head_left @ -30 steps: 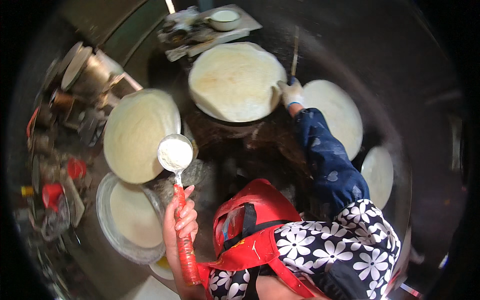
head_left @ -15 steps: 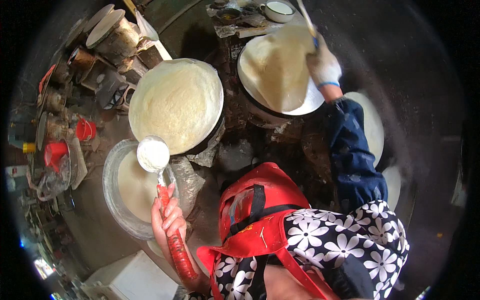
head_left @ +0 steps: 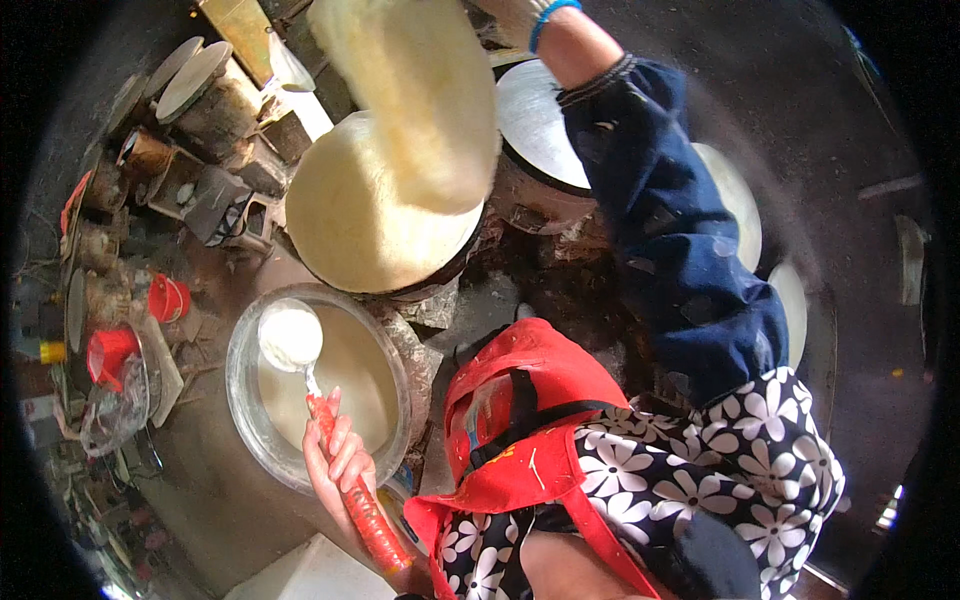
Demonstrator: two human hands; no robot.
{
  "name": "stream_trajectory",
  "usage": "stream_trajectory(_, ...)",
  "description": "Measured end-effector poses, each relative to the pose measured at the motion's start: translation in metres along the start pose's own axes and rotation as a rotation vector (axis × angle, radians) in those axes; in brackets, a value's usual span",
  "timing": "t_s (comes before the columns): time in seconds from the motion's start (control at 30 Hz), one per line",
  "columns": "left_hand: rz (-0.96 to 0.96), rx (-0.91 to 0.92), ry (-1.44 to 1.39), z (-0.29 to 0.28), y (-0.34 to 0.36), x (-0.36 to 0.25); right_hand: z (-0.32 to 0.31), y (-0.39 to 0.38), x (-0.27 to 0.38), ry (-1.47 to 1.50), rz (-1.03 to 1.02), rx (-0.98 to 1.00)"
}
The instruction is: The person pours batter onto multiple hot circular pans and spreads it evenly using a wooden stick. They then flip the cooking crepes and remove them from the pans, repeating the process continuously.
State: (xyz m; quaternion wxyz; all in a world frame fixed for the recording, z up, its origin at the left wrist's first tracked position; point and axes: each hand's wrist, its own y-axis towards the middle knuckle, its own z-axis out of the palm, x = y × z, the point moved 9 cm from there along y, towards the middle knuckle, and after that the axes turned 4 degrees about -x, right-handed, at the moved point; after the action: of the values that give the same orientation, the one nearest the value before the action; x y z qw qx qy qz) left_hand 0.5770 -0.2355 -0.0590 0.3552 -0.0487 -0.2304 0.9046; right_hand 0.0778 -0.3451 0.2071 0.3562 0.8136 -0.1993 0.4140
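Note:
My left hand [head_left: 343, 455] is closed round the red-wrapped handle of a ladle [head_left: 290, 336]. White batter coats the ladle's bowl, which is over a metal basin [head_left: 240, 400] of pale batter [head_left: 345, 365]. At the top edge is my right hand [head_left: 512, 18], in a pale knitted glove; its fingers are out of sight. A large thin pancake [head_left: 425, 90] hangs in the air beside it, draping over the left griddle, where another pale round pancake [head_left: 335, 215] lies. The right griddle [head_left: 545, 125] shows its bare, shiny surface. What holds the hanging pancake up is hidden.
Stumps with round boards [head_left: 195, 80] stand at the far left. Below them are a red bucket [head_left: 168, 298] and a red container [head_left: 112, 357]. A white box [head_left: 315, 570] is at the lower left. Pale round discs [head_left: 730, 205] are right of my right sleeve.
The pancake has come off the right griddle and swung left over the left one. My right hand has moved up and left. The ladle, still in my left hand, is now over the basin.

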Motion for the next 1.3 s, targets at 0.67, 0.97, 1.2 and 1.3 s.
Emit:
stream_trajectory(0.67, 0.026, 0.009, -0.205, 0.012, -0.013, -0.015, 0.131, -0.190, -0.288, -0.301, 0.434, 0.023)
stream_trajectory(0.97, -0.072, 0.033, -0.204, 0.032, 0.010, -0.016, 0.171, -0.187, -0.230, -0.229, 0.430, 0.193)
stream_trajectory(1.2, -0.205, -0.062, 0.136, 0.042, 0.069, -0.012, 0.091, -0.162, -0.148, -0.072, 0.390, -0.021)
stream_trajectory(1.3, -0.368, -0.050, 0.247, 0.047, 0.099, 0.007, 0.041, -0.186, -0.163, -0.126, 0.329, -0.191)
